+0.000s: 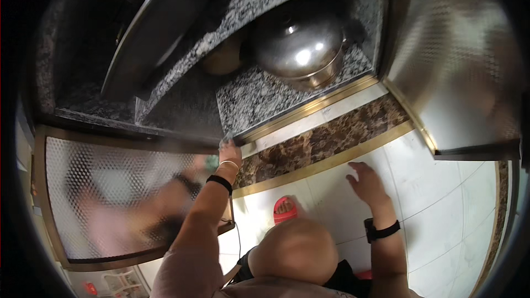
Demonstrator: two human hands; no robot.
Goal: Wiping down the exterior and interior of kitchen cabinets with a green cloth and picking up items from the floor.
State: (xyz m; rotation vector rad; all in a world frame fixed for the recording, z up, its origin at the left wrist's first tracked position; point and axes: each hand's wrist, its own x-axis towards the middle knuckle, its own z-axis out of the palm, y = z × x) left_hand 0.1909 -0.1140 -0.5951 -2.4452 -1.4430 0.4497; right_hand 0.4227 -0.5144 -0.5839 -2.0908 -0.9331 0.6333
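My left hand is at the inner edge of the left cabinet door, by the corner of the granite cabinet floor. Its fingers are bent around a greyish-green thing, seemingly a cloth, mostly hidden by the hand. My right hand hangs over the white floor tiles with fingers apart and holds nothing. Inside the cabinet stands a shiny metal pot with a domed lid, and a round tan thing sits in shadow to its left.
The right cabinet door stands open, with a patterned panel. A brass-coloured track runs along the cabinet's front edge. A brown marble strip borders the floor tiles. A red slipper is on my foot. A white rack is at lower left.
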